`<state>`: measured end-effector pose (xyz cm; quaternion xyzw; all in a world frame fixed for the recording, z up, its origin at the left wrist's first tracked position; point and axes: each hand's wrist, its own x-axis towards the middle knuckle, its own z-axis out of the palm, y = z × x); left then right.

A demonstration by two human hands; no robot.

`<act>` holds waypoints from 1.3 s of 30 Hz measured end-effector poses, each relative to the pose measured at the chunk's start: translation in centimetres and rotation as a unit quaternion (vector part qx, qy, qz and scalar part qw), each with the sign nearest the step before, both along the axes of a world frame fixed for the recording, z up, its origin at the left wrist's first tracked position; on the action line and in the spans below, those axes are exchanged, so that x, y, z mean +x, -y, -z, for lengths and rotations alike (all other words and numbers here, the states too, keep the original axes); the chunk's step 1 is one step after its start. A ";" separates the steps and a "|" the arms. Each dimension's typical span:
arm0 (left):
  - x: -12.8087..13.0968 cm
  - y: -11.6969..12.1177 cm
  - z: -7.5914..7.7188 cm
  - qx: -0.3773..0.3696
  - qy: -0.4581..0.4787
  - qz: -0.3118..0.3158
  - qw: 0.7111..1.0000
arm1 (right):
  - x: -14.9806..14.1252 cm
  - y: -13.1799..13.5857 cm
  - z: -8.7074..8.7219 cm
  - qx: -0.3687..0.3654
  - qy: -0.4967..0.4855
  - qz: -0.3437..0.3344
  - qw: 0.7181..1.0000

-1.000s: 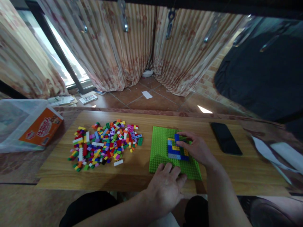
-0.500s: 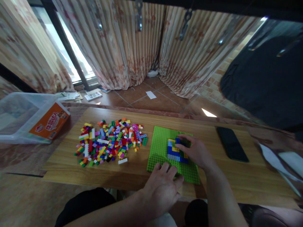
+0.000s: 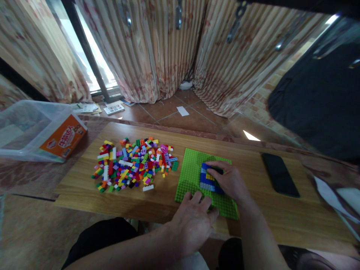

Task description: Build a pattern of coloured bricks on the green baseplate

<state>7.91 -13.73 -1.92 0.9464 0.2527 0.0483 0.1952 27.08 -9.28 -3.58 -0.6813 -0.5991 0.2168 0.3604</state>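
Note:
A green baseplate (image 3: 186, 165) lies on the wooden table, carrying a low build of blue, light blue and yellow bricks (image 3: 207, 183). My right hand (image 3: 229, 178) is over the build from the right. Its thumb and forefinger pinch a blue brick (image 3: 204, 166) at the build's far left corner, and the palm hides the build's right side. On the baseplate's near edge rests my left hand (image 3: 194, 215), fingers spread and slightly bent, holding nothing.
Loose coloured bricks (image 3: 132, 165) are heaped to the left of the baseplate, a white brick (image 3: 148, 188) at their near side. A black phone (image 3: 280, 174) lies to the right. The clear plastic bin (image 3: 36, 112) stands beyond the table's left end.
My right hand has shifted slightly left across the build, bringing the blue brick to the far left corner, where yellow and light blue showed before. My left hand stays in place. The view has tilted slightly.

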 end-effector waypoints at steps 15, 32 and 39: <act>0.0 0.4 0.5 0.025 0.014 -0.004 1.000 | 0.4 -0.1 0.1 -0.047 -0.041 0.002 0.998; -1.1 -7.0 0.1 -0.149 0.172 -0.236 0.945 | 0.6 -0.6 -0.5 -0.059 -0.003 -0.021 0.998; 2.2 -10.8 1.3 -0.223 0.225 -0.251 0.915 | 0.6 -0.9 -0.9 -0.074 0.001 -0.027 0.997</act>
